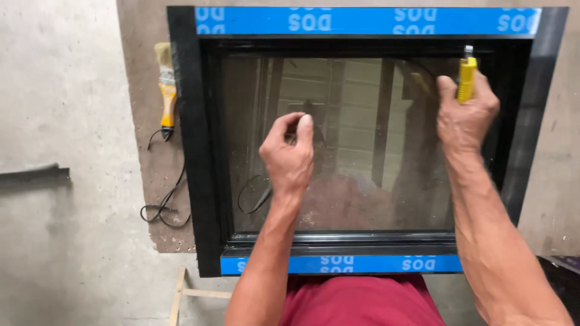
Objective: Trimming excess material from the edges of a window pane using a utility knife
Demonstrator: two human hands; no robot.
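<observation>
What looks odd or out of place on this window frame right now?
A thin black strip lies loose and curled across the glass pane instead of along the frame's edge; the left hand pinches one end. The right hand holds a yellow utility knife.

I have one camera only, worn on my head, and it looks steeply down over my chest at what lies in front of me. It sits close: my forearms enter from the bottom edge and my left hand (289, 158) and right hand (466, 115) fall in the middle of the view. The black window frame (194, 151) fills most of the picture, its far edge near the top. At the left margin I catch the concrete floor (60, 229). No second view overlaps.
</observation>
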